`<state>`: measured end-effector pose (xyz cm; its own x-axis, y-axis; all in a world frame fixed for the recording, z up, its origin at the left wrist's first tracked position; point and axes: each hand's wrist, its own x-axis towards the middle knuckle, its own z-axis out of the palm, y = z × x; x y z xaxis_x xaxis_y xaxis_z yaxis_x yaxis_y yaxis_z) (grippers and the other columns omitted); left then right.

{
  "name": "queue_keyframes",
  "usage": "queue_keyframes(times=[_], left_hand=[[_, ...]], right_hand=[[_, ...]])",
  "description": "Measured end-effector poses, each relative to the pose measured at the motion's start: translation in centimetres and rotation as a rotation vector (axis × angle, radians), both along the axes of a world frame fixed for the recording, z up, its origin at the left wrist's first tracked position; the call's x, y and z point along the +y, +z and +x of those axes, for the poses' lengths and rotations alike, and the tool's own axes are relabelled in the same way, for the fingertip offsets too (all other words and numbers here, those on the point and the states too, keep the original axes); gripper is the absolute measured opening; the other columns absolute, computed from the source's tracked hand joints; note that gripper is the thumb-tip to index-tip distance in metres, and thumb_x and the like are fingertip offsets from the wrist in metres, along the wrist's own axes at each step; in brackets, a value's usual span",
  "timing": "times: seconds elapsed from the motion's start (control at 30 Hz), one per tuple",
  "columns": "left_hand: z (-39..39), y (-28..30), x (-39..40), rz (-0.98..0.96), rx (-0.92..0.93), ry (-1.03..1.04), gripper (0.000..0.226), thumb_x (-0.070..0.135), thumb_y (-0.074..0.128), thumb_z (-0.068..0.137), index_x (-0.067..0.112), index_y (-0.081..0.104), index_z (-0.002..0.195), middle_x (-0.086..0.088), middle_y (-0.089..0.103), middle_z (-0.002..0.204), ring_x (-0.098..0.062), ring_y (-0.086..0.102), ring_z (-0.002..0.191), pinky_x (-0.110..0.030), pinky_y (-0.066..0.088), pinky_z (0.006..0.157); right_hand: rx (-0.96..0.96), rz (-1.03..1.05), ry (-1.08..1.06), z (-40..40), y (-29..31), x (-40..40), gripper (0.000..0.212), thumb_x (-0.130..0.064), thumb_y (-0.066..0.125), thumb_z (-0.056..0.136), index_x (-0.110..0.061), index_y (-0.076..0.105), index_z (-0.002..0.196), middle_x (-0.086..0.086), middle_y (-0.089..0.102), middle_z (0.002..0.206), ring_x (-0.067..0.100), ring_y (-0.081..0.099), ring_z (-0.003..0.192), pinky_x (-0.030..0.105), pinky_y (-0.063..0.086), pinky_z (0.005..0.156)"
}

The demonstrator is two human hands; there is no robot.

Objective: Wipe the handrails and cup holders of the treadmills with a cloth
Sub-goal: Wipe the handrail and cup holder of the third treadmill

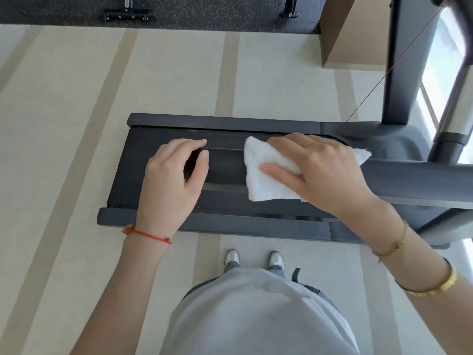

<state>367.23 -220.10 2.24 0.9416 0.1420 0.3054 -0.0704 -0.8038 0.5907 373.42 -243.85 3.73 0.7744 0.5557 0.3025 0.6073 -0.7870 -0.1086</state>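
Note:
A dark grey treadmill handrail [422, 180] runs from the right edge toward the middle, above the treadmill deck [230, 226]. My right hand [320, 165] holds a white cloth [266, 183] wrapped over the rail, thumb on the cloth and fingers curled over the far side. My left hand [174, 175] grips the rail's free end, fingers and thumb curled round it. A short bare stretch of rail [225, 167] shows between the two hands. No cup holder is in view.
The treadmill's upright post [399, 73] and a silver bar [450, 119] rise at the right, with a thin red cord [384, 73] beside them. Striped beige floor lies all around. My shoes [253, 260] stand just before the deck. Black matting with equipment feet [128, 16] lies at the top.

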Motion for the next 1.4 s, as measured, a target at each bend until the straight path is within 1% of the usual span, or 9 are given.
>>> queue_keyframes(times=[0.17,0.33,0.47,0.6,0.8,0.93,1.13,1.27,1.4], left_hand=[[0.0,-0.3,1.2,-0.027,-0.03,0.007,0.026,0.016,0.049,0.101,0.01,0.068,0.116,0.0,0.067,0.114,-0.012,0.061,0.095,-0.016,0.044,0.084],[-0.2,-0.5,1.7,-0.038,-0.036,0.004,0.023,0.01,0.048,0.101,0.006,0.068,0.109,0.0,0.067,0.106,-0.007,0.058,0.091,-0.007,0.04,0.083],[-0.1,-0.4,1.7,-0.036,-0.016,-0.032,0.025,0.01,0.047,0.101,0.007,0.068,0.113,-0.001,0.068,0.11,-0.011,0.061,0.1,-0.015,0.046,0.09],[-0.1,-0.1,2.1,-0.046,-0.009,-0.046,0.025,0.011,0.048,0.101,0.007,0.069,0.116,-0.001,0.068,0.113,-0.01,0.062,0.104,-0.014,0.045,0.095],[-0.3,0.0,2.0,-0.028,-0.013,-0.035,0.022,0.009,0.048,0.1,0.006,0.068,0.108,0.002,0.066,0.104,-0.009,0.059,0.09,-0.008,0.041,0.08],[0.0,0.5,1.8,-0.022,0.002,-0.076,0.021,0.01,0.048,0.1,0.007,0.068,0.106,0.002,0.066,0.101,-0.01,0.057,0.085,-0.009,0.04,0.076],[0.9,1.3,-0.2,0.009,-0.01,-0.202,0.024,0.015,0.051,0.1,0.009,0.069,0.114,0.0,0.069,0.113,-0.018,0.064,0.101,-0.039,0.053,0.086],[1.3,1.3,-3.0,0.088,-0.029,-0.22,0.022,0.016,0.052,0.099,0.01,0.071,0.11,0.002,0.07,0.11,-0.019,0.065,0.102,-0.037,0.047,0.095],[1.6,1.6,-6.6,0.123,-0.05,-0.242,0.022,0.017,0.053,0.098,0.01,0.072,0.108,0.001,0.072,0.106,-0.02,0.066,0.098,-0.038,0.047,0.092]], right_hand=[[-0.004,-0.055,-0.048,0.1,0.3,4.1,0.054,-0.063,0.027,0.097,-0.025,0.065,0.104,-0.004,0.06,0.076,0.021,0.055,0.063,0.028,0.028,0.053],[0.044,-0.079,0.018,-0.2,0.0,7.8,0.057,-0.063,0.019,0.098,-0.027,0.061,0.115,-0.006,0.063,0.092,0.02,0.057,0.073,0.03,0.039,0.062],[0.059,0.011,0.044,-0.5,0.2,5.2,0.05,-0.058,0.034,0.099,-0.025,0.064,0.12,-0.003,0.066,0.099,0.023,0.061,0.078,0.034,0.045,0.069],[0.02,0.008,-0.118,-0.1,0.5,4.2,0.051,-0.059,0.032,0.097,-0.023,0.068,0.098,-0.003,0.061,0.072,0.024,0.053,0.06,0.027,0.027,0.055],[0.0,-0.052,-0.113,0.2,-0.1,8.8,0.051,-0.057,0.027,0.098,-0.021,0.063,0.089,-0.004,0.046,0.063,0.022,0.037,0.055,0.028,0.022,0.053],[-0.046,0.005,-0.121,-0.4,-0.5,7.6,0.052,-0.057,0.028,0.099,-0.022,0.067,0.091,-0.002,0.054,0.066,0.02,0.045,0.057,0.027,0.026,0.056],[-0.143,0.076,-0.209,-0.4,-1.0,2.3,0.047,-0.05,0.036,0.1,-0.019,0.068,0.084,0.0,0.052,0.06,0.023,0.047,0.056,0.027,0.026,0.057],[-0.198,0.085,-0.221,-0.6,-1.4,-1.1,0.046,-0.048,0.036,0.102,-0.019,0.068,0.084,0.001,0.054,0.063,0.025,0.048,0.058,0.035,0.037,0.057],[-0.244,0.107,-0.204,-0.4,-1.7,-3.6,0.044,-0.047,0.038,0.102,-0.019,0.068,0.085,0.0,0.055,0.064,0.025,0.049,0.059,0.036,0.04,0.058]])
